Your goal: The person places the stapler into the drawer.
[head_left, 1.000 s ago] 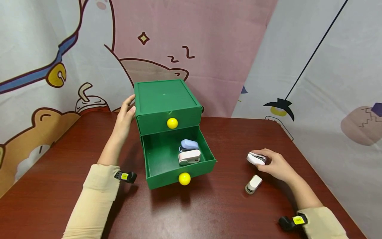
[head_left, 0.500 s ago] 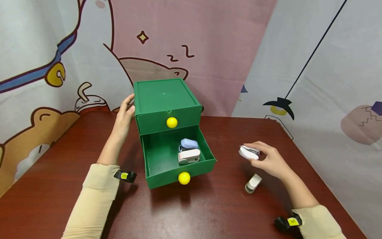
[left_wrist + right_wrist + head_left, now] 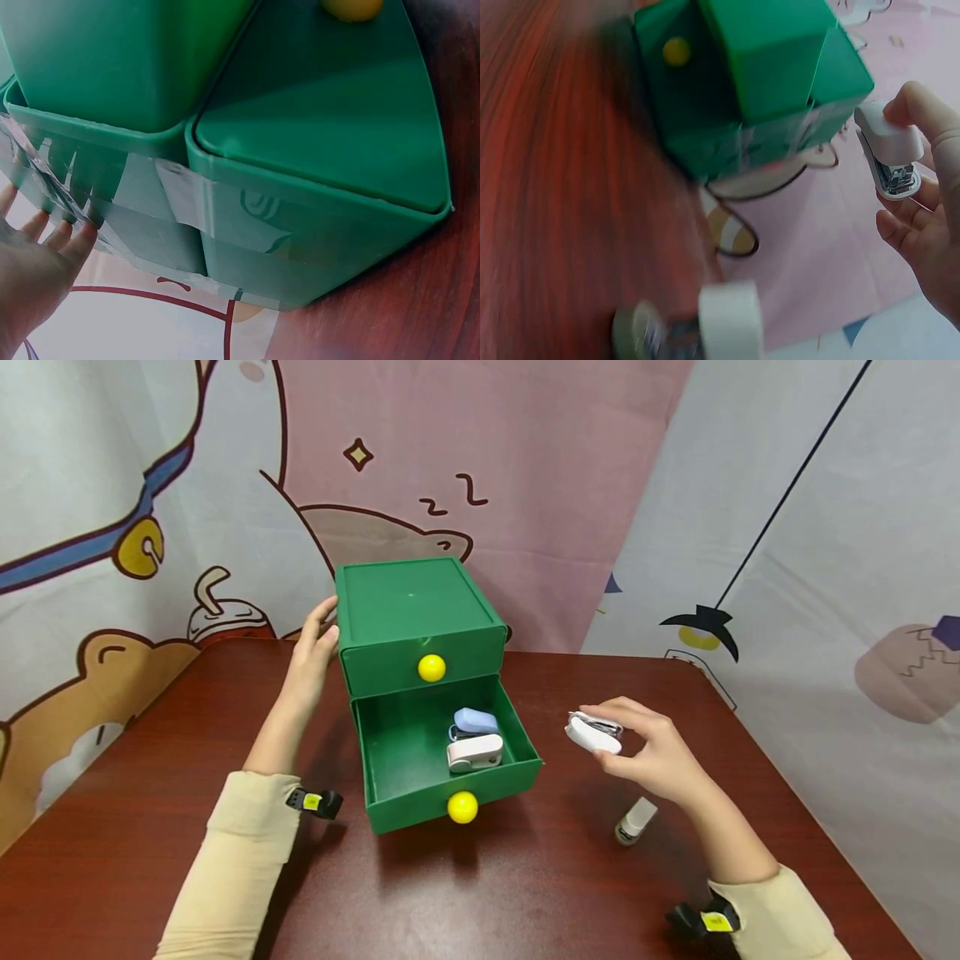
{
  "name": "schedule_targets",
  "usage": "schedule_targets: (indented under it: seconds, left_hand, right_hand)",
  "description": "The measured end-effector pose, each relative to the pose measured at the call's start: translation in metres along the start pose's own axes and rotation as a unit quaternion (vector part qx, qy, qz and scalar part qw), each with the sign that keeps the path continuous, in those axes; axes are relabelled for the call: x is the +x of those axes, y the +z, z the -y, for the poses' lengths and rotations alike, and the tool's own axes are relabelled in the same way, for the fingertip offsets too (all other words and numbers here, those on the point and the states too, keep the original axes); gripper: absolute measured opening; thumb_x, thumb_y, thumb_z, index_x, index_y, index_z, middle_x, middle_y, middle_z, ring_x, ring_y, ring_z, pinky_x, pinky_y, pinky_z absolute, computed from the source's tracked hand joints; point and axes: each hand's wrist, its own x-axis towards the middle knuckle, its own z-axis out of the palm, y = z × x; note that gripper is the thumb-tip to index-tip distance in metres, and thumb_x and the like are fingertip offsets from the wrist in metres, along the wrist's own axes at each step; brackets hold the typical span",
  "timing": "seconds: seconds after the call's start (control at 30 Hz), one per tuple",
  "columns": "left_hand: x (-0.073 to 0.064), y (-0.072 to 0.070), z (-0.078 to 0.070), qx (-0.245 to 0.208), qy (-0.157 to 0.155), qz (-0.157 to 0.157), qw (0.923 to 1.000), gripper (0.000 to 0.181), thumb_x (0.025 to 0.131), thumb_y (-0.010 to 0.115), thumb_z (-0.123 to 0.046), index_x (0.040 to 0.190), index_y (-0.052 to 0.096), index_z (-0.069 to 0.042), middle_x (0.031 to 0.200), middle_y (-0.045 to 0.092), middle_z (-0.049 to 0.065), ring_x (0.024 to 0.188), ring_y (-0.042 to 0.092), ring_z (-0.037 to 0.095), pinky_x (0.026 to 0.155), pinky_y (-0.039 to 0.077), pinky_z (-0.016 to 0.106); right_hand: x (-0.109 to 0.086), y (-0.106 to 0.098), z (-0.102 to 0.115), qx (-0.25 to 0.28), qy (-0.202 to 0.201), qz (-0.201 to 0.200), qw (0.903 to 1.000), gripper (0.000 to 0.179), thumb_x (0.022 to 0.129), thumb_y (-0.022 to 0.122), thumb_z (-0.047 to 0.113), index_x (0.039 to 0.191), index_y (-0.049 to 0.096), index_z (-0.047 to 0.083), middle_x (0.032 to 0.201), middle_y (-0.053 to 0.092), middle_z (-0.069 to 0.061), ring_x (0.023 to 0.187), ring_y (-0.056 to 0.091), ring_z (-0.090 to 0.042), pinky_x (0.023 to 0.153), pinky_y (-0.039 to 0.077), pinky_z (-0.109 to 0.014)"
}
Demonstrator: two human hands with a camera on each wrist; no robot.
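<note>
Fingers (image 3: 633,718) of the right hand (image 3: 663,756) are pinched round a stapler (image 3: 594,735) near the pulled-out drawer (image 3: 420,814); the box (image 3: 412,597) is touched by straightish fingers of the left hand (image 3: 309,660). If gripped loosely, the stapler could be dropped.

Cream sleeves (image 3: 236,852), black wrist straps (image 3: 297,798), yellow labels (image 3: 312,802), small black cameras (image 3: 331,805)

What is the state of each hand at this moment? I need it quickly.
Left hand: open, touching the side of the green drawer unit.
Right hand: holding a white mini stapler.
</note>
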Motion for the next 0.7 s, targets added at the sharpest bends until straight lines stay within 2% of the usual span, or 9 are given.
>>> schedule_targets:
  seconds: [0.2,0.3,0.57,0.7]
  left_hand:
    - [-0.005,0.005,-0.014,0.0,-0.002,0.001,1.0,0.053,0.093,0.037,-0.025,0.142,0.023,-0.009,0.14,0.024,0.018,0.127,0.027,0.025,0.1,0.021,0.045]
    - [-0.006,0.006,-0.016,0.002,-0.002,0.003,1.0,0.054,0.093,0.037,-0.025,0.142,0.023,-0.009,0.14,0.024,0.018,0.127,0.026,0.025,0.1,0.021,0.046]
    - [-0.006,0.006,-0.015,-0.006,-0.001,0.006,1.0,0.053,0.094,0.037,-0.027,0.142,0.024,-0.012,0.141,0.023,0.016,0.129,0.025,0.024,0.101,0.02,0.045]
    - [-0.005,0.006,-0.014,-0.01,0.0,0.005,0.9999,0.053,0.094,0.037,-0.027,0.142,0.024,-0.012,0.141,0.022,0.018,0.129,0.024,0.024,0.102,0.02,0.045]
  right_hand:
    - [0.007,0.011,0.001,0.017,-0.027,0.012,0.9994,0.053,0.068,0.072,0.0,0.117,0.061,0.017,0.106,0.056,0.006,0.091,0.052,-0.012,0.071,0.043,-0.028]
    - [0.012,0.016,0.009,0.02,-0.05,0.013,0.9985,0.054,0.067,0.072,0.002,0.118,0.061,0.017,0.106,0.056,0.006,0.092,0.052,-0.013,0.071,0.044,-0.029]
    - [0.029,0.023,0.054,0.064,-0.099,0.01,0.993,0.046,0.065,0.07,-0.009,0.11,0.062,-0.001,0.101,0.058,-0.008,0.088,0.053,-0.02,0.071,0.045,-0.029]
    - [0.037,0.028,0.064,0.068,-0.111,0.013,0.9915,0.044,0.065,0.07,-0.008,0.108,0.062,-0.005,0.1,0.058,-0.01,0.089,0.053,-0.021,0.072,0.045,-0.029]
